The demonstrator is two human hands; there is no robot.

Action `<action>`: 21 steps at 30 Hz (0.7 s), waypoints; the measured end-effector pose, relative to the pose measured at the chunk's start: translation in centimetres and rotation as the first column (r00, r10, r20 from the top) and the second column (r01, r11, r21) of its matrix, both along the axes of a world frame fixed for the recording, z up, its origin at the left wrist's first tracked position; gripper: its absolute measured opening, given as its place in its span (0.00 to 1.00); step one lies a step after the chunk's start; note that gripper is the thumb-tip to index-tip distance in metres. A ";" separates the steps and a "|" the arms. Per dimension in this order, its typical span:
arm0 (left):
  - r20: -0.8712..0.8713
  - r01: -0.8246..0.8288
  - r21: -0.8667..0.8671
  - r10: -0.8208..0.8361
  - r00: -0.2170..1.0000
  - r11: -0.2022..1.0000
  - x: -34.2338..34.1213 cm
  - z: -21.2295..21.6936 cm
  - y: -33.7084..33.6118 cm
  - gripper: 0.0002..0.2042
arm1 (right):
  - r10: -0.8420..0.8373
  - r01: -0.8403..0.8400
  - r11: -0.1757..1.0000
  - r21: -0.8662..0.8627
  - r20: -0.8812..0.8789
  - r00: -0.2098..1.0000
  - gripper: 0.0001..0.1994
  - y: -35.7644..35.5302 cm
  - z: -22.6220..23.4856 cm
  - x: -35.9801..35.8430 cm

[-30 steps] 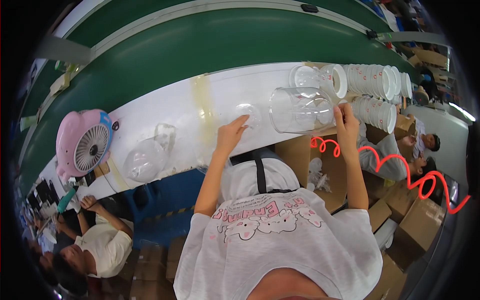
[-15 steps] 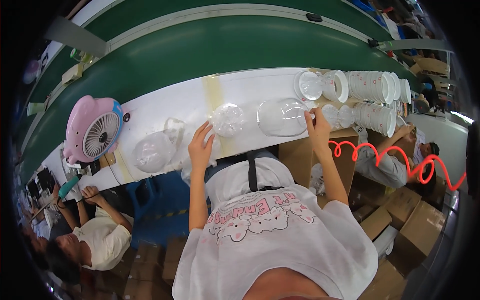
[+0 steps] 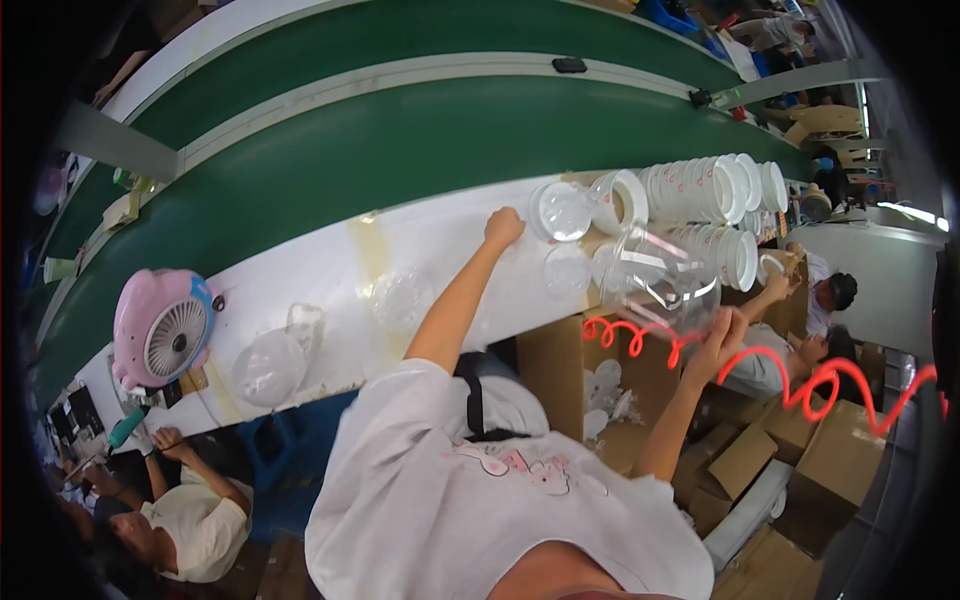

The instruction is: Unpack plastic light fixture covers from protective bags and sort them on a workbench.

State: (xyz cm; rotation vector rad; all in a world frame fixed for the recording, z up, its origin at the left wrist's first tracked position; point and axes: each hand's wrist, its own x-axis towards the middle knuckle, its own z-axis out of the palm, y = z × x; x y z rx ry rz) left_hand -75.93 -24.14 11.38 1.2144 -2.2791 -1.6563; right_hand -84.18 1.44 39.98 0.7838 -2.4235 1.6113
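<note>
My right hand (image 3: 722, 338) grips a large clear plastic dome (image 3: 655, 275) by its lower right end, raised above the table's front edge and overlapping the white rings behind it. My left hand (image 3: 504, 228) is over the white tabletop with its fingers curled in; nothing shows in it. Just right of it lies a white ring with a clear domed piece (image 3: 563, 212). Another clear round piece (image 3: 568, 270) rests nearer to me. Farther left on the table are a clear textured disc (image 3: 398, 296) and a clear bulb-shaped shell (image 3: 270, 367).
Rows of nested white rings (image 3: 690, 192) stand at the table's right end. A coiled red hose (image 3: 760, 360) hangs across the right side, before cardboard boxes (image 3: 840, 460). A pink fan (image 3: 165, 325) stands left. Co-workers sit at both sides; a green conveyor belt (image 3: 420, 140) runs behind.
My right hand has lifted the clear dome off the table and moved right and toward me. My left hand has left the textured disc, reaching right and farther out, its fingers now curled. The view has shifted.
</note>
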 end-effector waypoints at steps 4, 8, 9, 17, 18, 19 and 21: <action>0.094 -0.189 -0.037 0.192 0.977 0.981 -4.6 -2.1 0.7 0.24 | -0.105 0.103 0.990 0.098 0.016 0.994 0.08 2.4 0.0 -0.9; 0.085 -0.128 -0.070 0.134 0.987 0.989 -6.4 -2.5 1.3 0.23 | -0.121 0.131 0.974 0.183 -0.065 0.991 0.09 2.4 1.0 -1.1; 0.054 -0.139 -0.083 0.144 0.988 0.987 -6.2 -3.1 1.3 0.23 | -0.122 0.149 0.964 0.220 -0.133 0.984 0.09 2.2 1.1 -1.2; 0.024 -0.216 -0.188 0.224 0.974 0.958 -2.7 -2.9 0.7 0.18 | -0.069 0.067 0.994 0.092 0.023 0.997 0.08 -0.1 0.9 -1.2; 0.005 -0.227 -0.203 0.233 0.972 0.952 -2.1 -2.7 0.5 0.17 | -0.067 0.063 0.994 0.090 0.046 0.997 0.07 -0.3 0.9 -1.1; 0.011 -0.240 -0.207 0.247 0.969 0.948 -1.4 -2.8 0.2 0.17 | -0.052 0.047 0.995 0.088 0.053 0.997 0.07 -0.6 0.7 -1.2; -0.083 -0.244 -0.254 0.230 0.970 0.936 -0.2 -2.9 -0.4 0.18 | -0.018 0.012 0.998 0.054 0.108 0.994 0.07 -1.3 0.3 -1.4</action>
